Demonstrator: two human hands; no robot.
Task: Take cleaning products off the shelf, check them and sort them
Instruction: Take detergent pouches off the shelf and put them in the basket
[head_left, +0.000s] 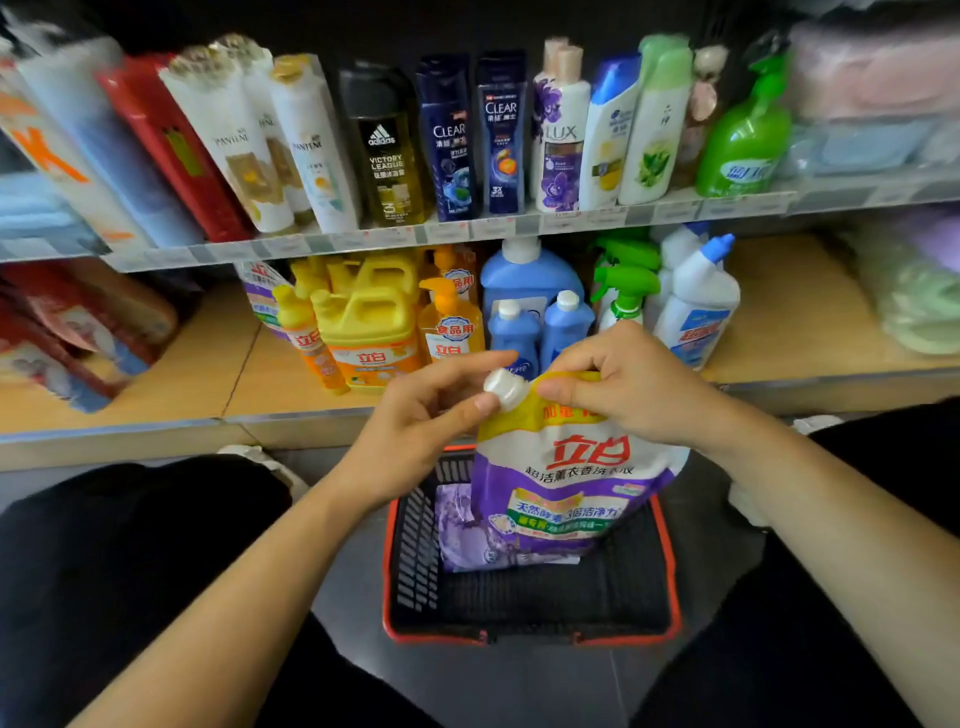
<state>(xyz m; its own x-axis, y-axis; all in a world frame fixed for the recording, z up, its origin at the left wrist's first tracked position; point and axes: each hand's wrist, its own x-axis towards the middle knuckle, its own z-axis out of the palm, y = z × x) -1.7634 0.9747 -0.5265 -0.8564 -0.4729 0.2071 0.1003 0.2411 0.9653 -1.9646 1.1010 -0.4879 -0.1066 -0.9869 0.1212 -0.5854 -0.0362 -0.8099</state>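
A purple, white and yellow detergent refill pouch (566, 483) hangs over the black shopping basket with a red rim (670, 566). My right hand (623, 384) grips the pouch's yellow top edge. My left hand (431, 410) pinches the pouch's white screw cap (505, 388) between thumb and fingers. A second purple pouch (467, 535) lies flat inside the basket, partly hidden by the held one.
The lower shelf (260, 379) holds yellow dish-soap jugs (363, 327), blue detergent bottles (524, 291), green spray bottles (626, 286) and a white toilet cleaner (698, 306). Shampoo bottles (452, 140) line the upper shelf. My knees in dark trousers flank the basket.
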